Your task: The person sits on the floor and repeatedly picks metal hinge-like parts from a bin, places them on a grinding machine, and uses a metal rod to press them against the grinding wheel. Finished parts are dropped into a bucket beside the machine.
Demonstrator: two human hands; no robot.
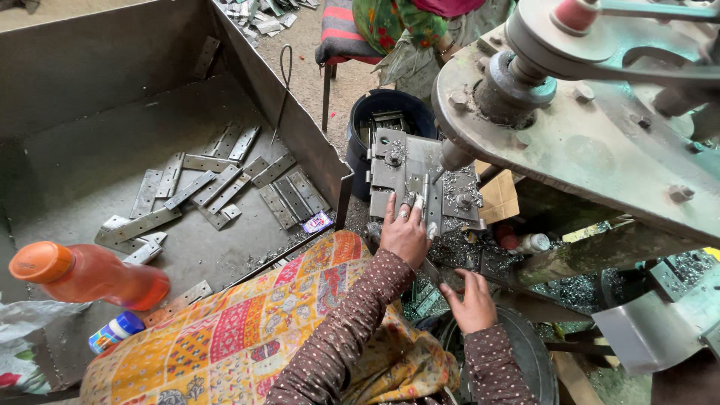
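My left hand (pixel 404 234), a ring on one finger, rests on the grey die block (pixel 394 161) of a press. Its fingertips pinch a narrow metal strip (pixel 424 196) standing under the punch (pixel 454 156). My right hand (pixel 472 301) hovers lower, fingers spread, above a round dark pan (pixel 529 352) and beside a stack of flat metal pieces (pixel 426 298). It holds nothing that I can see. A patterned orange cloth (pixel 247 330) covers my lap.
A large metal bin (pixel 90 82) on the left holds several flat hinge plates (pixel 217 184). An orange bottle (pixel 90 276) and a small blue-capped bottle (pixel 116 331) lie near me. A blue bucket (pixel 390 109) of parts sits beyond the die. The press frame (pixel 600 142) looms at right; another person sits at top.
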